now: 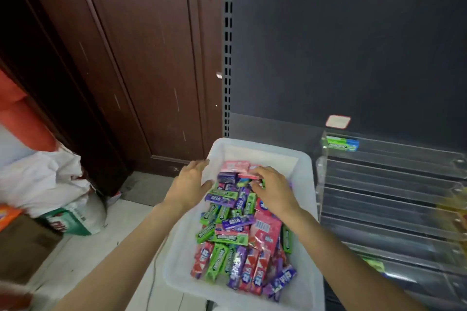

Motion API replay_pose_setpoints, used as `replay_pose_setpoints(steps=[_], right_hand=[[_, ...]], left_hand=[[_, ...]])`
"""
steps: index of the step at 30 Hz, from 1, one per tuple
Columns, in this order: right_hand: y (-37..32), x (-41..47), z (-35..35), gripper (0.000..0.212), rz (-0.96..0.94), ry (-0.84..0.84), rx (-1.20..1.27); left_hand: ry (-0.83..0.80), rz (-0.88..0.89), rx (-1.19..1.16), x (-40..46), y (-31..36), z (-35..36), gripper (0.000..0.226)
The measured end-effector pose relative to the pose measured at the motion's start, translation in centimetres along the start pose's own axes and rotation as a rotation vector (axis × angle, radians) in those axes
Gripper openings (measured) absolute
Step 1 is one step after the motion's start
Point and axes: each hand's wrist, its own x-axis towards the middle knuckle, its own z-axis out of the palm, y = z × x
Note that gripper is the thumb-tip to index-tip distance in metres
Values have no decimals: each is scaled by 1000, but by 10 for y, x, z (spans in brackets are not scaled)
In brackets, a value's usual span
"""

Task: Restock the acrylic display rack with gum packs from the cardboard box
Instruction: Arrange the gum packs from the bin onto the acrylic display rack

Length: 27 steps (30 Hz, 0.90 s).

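Gum packs [242, 232] — green, purple, pink and red — are seen heaped loosely in a white translucent plastic bin [307, 275], which takes the place of a cardboard box at the lower centre. Right hand [274, 190] is laid over the far end of the heap, fingers curled down onto a pink pack [249, 176]; whether the pack is actually gripped cannot be told. Left hand [189, 184] is held flat with straight fingers at the bin's left wall, nothing in it. Just right of the bin, the acrylic display rack [394, 184] is set on a dark shelf unit — one green pack [340, 143] is lodged in its top tier. Brown wooden doors [141, 58] stand behind; white bags [50, 184] lie at the left.
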Motion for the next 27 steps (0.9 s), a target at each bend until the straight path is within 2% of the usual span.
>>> replay_pose_setpoints(steps=[3,6,11,16,27], right_hand=[[-12,-5,28,38,63,-115,-64],[-24,-8,45,40,125,-197,-87],[-36,-1,57,41,183,-228,-165],[-39,12,61,40,225,-186,-194],[-33,10,61,28,263,-93,-63]], left_hand=[[-164,29,-5,-1,-23,0,62],[-245,57,-49,0,-33,-1,64],[-222,-11,-259,-2,-38,2,66],[-221,6,-282,-1,-42,6,67],[-199,25,-251,0,-40,7,67]])
